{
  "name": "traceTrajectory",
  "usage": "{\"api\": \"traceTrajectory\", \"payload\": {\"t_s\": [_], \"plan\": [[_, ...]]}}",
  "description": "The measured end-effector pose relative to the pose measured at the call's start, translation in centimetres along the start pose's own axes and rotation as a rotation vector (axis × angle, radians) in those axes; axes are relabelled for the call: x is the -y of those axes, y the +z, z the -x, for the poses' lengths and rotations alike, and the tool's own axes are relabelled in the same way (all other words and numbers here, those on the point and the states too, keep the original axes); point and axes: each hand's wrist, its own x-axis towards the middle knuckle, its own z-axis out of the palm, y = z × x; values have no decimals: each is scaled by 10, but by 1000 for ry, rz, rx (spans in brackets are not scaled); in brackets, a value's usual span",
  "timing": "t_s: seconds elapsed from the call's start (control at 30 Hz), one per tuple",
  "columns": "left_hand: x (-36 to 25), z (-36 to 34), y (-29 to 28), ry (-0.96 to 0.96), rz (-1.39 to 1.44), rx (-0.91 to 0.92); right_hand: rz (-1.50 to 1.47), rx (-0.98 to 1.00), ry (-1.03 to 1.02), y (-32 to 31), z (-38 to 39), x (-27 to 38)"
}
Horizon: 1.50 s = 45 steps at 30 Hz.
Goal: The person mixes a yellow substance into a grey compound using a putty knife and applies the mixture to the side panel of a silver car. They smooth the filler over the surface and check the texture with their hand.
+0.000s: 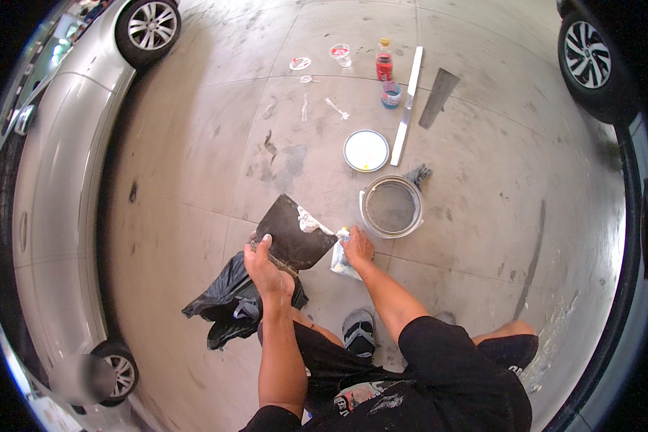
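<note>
My left hand (pixel 269 270) grips a dark, flat square plate (pixel 288 234), tilted, with a blob of white paste (pixel 309 223) along its upper right edge. My right hand (pixel 356 245) is closed on a white packet (pixel 344 263) beside the plate's right corner, just left of a round metal-coloured bucket (pixel 390 205). A white round lid (pixel 366 150) lies above the bucket. A crumpled black plastic bag (pixel 219 295) lies under and left of my left hand.
Silver car (pixel 65 201) at left; another car's wheel (pixel 585 61) at right. Red bottle (pixel 384 68), cup with blue liquid (pixel 391 95), clear cup (pixel 340 56), long white strip (pixel 408 108), grey blade (pixel 439 97) and small plastic pieces (pixel 299 64) lie on the floor (pixel 194 165).
</note>
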Motion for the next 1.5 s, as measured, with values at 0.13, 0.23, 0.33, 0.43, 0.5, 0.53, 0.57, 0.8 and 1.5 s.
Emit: {"api": "traceTrajectory", "payload": {"t_s": [0.13, 0.23, 0.33, 0.43, 0.5, 0.53, 0.57, 0.8, 1.5], "plan": [[17, -14, 1, -60, -224, 89, 37, 171, -110, -21, 24, -33], [45, -28, 4, -114, -457, 241, -40, 182, -116, -51, 62, -81], [69, -26, 19, -219, -627, 478, -198, 69, -133, -85, 83, -136], [81, -14, 29, -368, -843, 662, -233, -23, 23, -123, 67, -144], [91, -9, 32, -389, -956, 731, -155, 39, 75, -138, 37, -133], [94, -8, 30, -401, -1014, 758, -115, 76, 100, -141, 24, -126], [94, -7, 29, -382, -1053, 735, -81, 104, 99, -140, 15, -117], [128, -28, -19, -154, -1173, 638, 46, 102, -86, -113, -10, -65], [268, -18, 48, 563, -1374, 656, -211, 133, -27, -154, 60, -212]]}}
